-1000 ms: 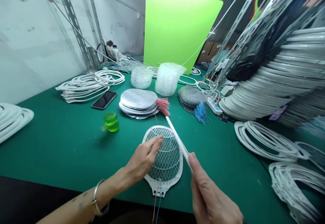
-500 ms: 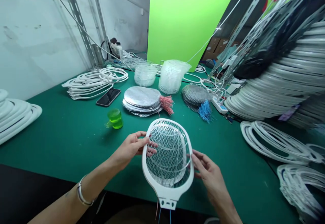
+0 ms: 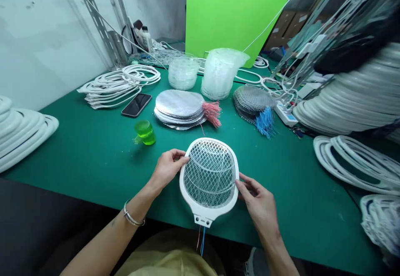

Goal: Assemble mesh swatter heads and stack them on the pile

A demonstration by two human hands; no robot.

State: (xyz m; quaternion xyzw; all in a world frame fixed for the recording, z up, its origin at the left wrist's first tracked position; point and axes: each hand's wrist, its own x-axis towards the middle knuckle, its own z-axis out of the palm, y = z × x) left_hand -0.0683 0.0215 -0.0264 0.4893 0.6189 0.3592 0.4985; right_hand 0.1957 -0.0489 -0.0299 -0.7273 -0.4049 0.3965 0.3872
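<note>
A white mosquito swatter head (image 3: 203, 212) with metal mesh across its oval frame lies at the near side of the green table. Red and blue wires (image 3: 202, 242) hang from its narrow neck past the table edge. My left hand (image 3: 168, 166) pinches the frame's upper left side between thumb and fingers. On the opposite side, my right hand (image 3: 256, 196) grips the rim, its thumb on top and fingers partly hidden beneath. Beyond it sit a stack of silver mesh sheets (image 3: 178, 105) with red wires and a darker mesh stack (image 3: 252, 101) with blue wires.
A green cup (image 3: 145, 132) and a phone (image 3: 136, 104) are on the left of the table. White frames are piled at left (image 3: 117, 84) and right (image 3: 353, 163). Clear plastic rings (image 3: 221, 74) stand at the back, near a power strip (image 3: 286, 114).
The swatter head has come down flatter toward the table, both hands still at its sides. The mesh inside now sits more evenly within the frame. The view has tilted downward.
</note>
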